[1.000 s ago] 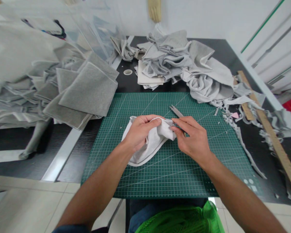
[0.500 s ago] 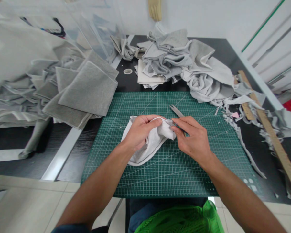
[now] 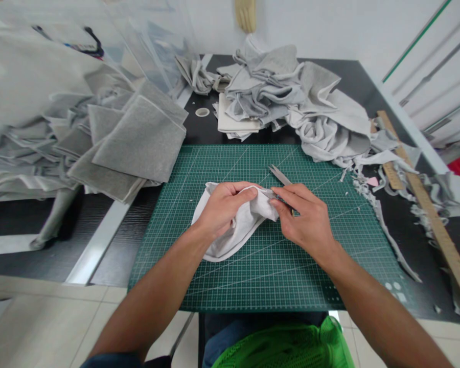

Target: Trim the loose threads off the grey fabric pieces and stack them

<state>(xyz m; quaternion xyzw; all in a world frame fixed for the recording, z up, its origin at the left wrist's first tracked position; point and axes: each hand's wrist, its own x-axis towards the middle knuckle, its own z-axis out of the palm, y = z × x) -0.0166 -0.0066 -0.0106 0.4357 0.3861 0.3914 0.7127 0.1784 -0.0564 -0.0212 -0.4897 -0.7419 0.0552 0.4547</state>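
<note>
A pale grey piece of fabric (image 3: pixel 239 227) with a lighter edge lies partly on the green cutting mat (image 3: pixel 245 286). My left hand (image 3: pixel 226 204) is closed on its upper edge, thumb on top. The fingertips of my right hand (image 3: pixel 304 212) pinch the same edge a little to the right, so a short stretch of cloth runs between both hands. Metal scissors (image 3: pixel 279 176) show just beyond my right fingers, blades pointing away to the upper left. Their handles are mostly hidden by my right hand, and whether it touches them I cannot tell.
Folded grey fabric pieces (image 3: pixel 141 135) are stacked on the left. A heap of crumpled grey cloth (image 3: pixel 268 87) lies behind the mat, near a roll of tape (image 3: pixel 202 112). To the right are a wooden ruler (image 3: pixel 425 204) and fabric scraps (image 3: pixel 391 245).
</note>
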